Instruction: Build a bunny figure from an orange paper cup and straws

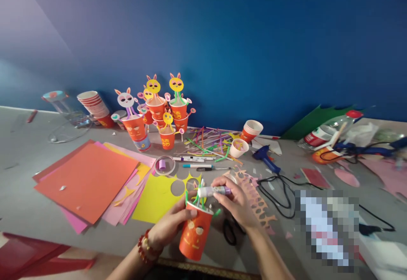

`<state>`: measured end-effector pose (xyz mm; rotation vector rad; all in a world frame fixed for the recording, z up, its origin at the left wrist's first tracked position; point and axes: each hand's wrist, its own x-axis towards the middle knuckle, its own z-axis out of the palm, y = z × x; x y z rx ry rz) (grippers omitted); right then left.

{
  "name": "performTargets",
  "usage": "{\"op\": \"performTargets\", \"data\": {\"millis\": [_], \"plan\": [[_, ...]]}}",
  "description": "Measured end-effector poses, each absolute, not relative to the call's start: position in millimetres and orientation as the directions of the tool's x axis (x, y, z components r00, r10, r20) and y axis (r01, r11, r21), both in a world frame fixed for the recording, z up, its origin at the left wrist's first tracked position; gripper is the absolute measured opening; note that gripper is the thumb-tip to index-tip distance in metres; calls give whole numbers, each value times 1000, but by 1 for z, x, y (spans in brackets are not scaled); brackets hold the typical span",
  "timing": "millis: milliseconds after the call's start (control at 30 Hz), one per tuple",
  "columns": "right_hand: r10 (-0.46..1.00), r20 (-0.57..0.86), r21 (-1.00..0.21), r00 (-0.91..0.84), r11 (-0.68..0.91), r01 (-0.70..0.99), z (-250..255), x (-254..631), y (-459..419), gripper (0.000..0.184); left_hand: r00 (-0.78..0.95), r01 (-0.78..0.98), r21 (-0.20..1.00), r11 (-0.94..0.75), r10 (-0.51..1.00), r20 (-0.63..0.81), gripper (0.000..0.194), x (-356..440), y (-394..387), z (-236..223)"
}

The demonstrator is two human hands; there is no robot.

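My left hand is wrapped round a red paper cup, tilted a little at the table's front edge. Green bendy strips stick out of the cup's rim. Just above that rim, my right hand grips a white and purple glue stick, its white end pointing left. The tip partly hides what stands in the cup. Black-handled scissors lie beneath my right hand. Behind the cup is a yellow paper sheet with round holes cut from it.
Finished cup figures with animal faces stand at the back, beside stacked paper cups. Coloured paper lies left. Loose straws, markers and a blue glue gun with its black cord fill the middle. A bottle lies right.
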<state>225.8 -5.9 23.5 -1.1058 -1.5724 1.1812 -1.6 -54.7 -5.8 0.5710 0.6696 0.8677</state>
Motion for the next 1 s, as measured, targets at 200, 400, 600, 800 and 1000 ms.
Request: {"op": "performTargets", "data": {"millis": [200, 400, 600, 800, 1000], "plan": [[984, 91, -991, -151, 105, 89, 18, 238, -4, 17, 451, -494, 688, 532, 833, -320, 75, -7, -57, -6], [960, 77, -991, -271, 103, 81, 28, 225, -7, 17, 505, -498, 693, 521, 824, -257, 72, -3, -57, -6], [997, -39, -993, -68, -46, -109, 6, 245, -7, 26, 496, -480, 711, 514, 827, -263, 71, -11, -60, -5], [997, -64, -962, -50, -75, -262, -1, 249, -12, 29, 358, -290, 930, 228, 927, -116, 74, -33, -49, 5], [991, -131, -818, -34, -128, -561, 13, 235, -20, 32, 118, 367, 901, -232, 972, 202, 76, -63, -28, 6]]}}
